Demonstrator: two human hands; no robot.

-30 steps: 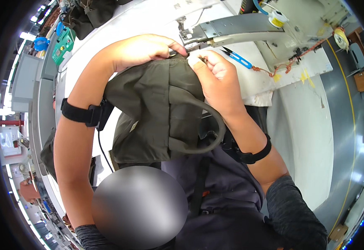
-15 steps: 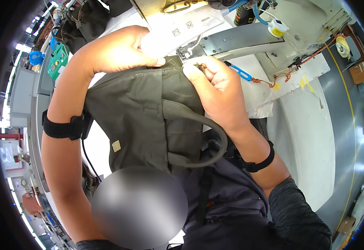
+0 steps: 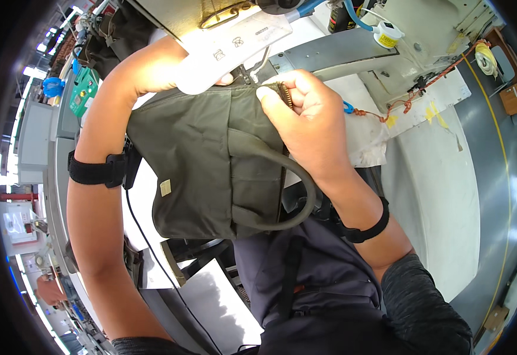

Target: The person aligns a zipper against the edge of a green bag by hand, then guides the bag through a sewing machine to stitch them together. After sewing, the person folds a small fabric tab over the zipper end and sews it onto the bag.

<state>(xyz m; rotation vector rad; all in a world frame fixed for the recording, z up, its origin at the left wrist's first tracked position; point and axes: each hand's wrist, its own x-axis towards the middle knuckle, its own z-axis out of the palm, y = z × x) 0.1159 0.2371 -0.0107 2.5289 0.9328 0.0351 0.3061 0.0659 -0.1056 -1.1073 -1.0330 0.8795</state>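
An olive-green fabric bag [image 3: 196,160] with a looped handle [image 3: 303,177] and a small pale label [image 3: 165,187] hangs toward me from the sewing machine. My right hand [image 3: 314,121] pinches its upper right edge between thumb and bent fingers, beside a brass-coloured zipper [image 3: 285,94]. My left hand [image 3: 158,68] is at the upper left edge, largely hidden behind the machine's white head [image 3: 229,53]. Only a digit tip shows past the head, pressed at the bag's rim, so its grip is partly hidden. Between both hands, the presser foot [image 3: 244,75] stands at the bag's top edge.
The machine's grey metal bed [image 3: 347,53] runs right, with a white-and-yellow container [image 3: 387,35] and an orange cord [image 3: 383,117] nearby. Dark fabric [image 3: 116,38] lies at the far left, near a green control box [image 3: 84,92]. A black cable [image 3: 170,278] hangs from my left armband [image 3: 99,170].
The bag's lower left edge has lifted and shifted, uncovering white sheets below. More zipper shows by my right hand. The machine head covers more of my left hand; the view has shifted slightly.
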